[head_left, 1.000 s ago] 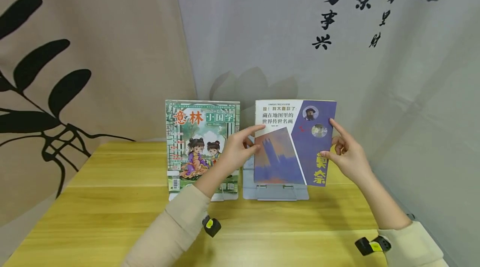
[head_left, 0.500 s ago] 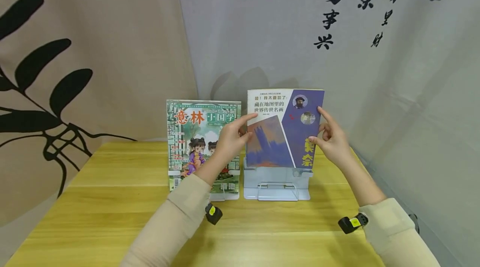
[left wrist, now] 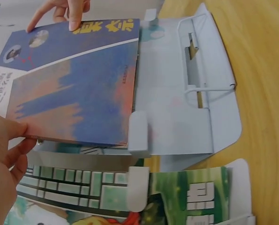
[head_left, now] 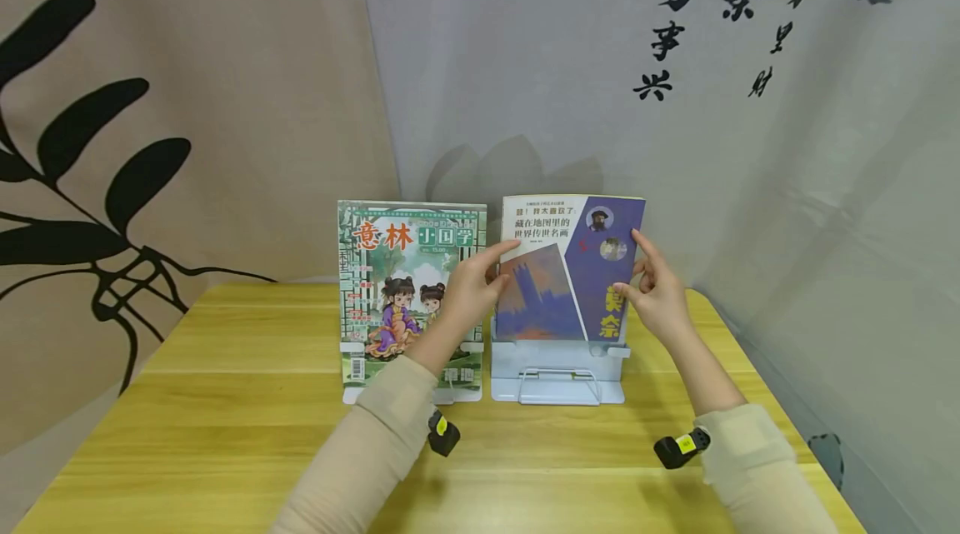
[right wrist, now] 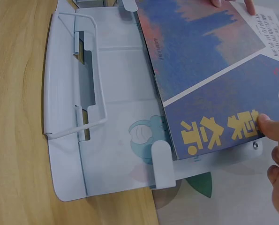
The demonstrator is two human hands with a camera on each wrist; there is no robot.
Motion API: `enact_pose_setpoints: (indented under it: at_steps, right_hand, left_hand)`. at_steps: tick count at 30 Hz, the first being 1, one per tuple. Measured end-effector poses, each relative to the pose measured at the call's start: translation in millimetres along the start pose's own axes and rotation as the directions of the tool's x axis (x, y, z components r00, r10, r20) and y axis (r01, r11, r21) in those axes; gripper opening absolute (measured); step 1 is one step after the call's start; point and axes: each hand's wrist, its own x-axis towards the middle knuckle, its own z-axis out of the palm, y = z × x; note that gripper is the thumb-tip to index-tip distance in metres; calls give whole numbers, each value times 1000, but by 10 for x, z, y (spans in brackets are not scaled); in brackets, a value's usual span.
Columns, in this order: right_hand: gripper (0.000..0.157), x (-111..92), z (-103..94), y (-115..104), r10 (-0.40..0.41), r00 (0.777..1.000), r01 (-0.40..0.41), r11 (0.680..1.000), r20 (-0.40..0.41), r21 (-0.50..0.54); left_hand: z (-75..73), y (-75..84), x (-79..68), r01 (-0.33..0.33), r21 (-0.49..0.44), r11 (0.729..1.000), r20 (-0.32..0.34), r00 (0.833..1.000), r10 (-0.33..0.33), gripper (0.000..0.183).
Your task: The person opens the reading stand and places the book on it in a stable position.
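Observation:
A thin book (head_left: 540, 301) with a purple and white cover leans against a white metal book stand (head_left: 555, 363), its lower edge high on the stand near the side tabs. My left hand (head_left: 472, 288) pinches the book's left edge between thumb and fingers. On the opposite edge, my right hand (head_left: 660, 292) grips with the thumb on the cover. In the left wrist view, one tab (left wrist: 138, 133) stands right at the book's lower corner. The right wrist view shows the other tab (right wrist: 162, 164) by the opposite corner, and the stand's wire support (right wrist: 99, 75) bare of the book.
A green children's magazine (head_left: 397, 267) stands on a second white stand to the left, partly covered by my left forearm. Both stands are on a yellow wooden table (head_left: 247, 409). Behind hangs a curtain (head_left: 525, 59) printed with black leaves and characters.
Both hands first raised the book and shifted it left, over the stand. Since then it has come down slightly and its top leans further back. The grip is the same.

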Motion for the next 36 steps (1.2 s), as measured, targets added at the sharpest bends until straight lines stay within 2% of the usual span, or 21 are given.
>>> enact_pose_setpoints:
  at_steps: [5, 14, 21, 30, 36]
  right_hand:
    - [90, -33, 35, 66, -8, 1000, 8, 1000, 1, -5]
    - [91, -178, 83, 200, -15, 999, 16, 999, 40, -36]
    - [92, -279, 120, 275, 8, 997, -4, 999, 72, -50]
    - [91, -361, 145, 335, 51, 995, -45, 997, 91, -69]
    - [91, -417, 163, 368, 56, 993, -48, 995, 100, -85]
  left_hand:
    - [54, -30, -47, -3, 43, 999, -2, 1000, 3, 60]
    - [121, -89, -185, -25, 190, 981, 65, 998, 13, 67]
    - [173, -142, -302, -6, 187, 982, 80, 997, -10, 73]
    - [264, -182, -385, 24, 210, 978, 112, 992, -48, 71]
    - [292, -212, -430, -5, 216, 976, 99, 995, -17, 69]
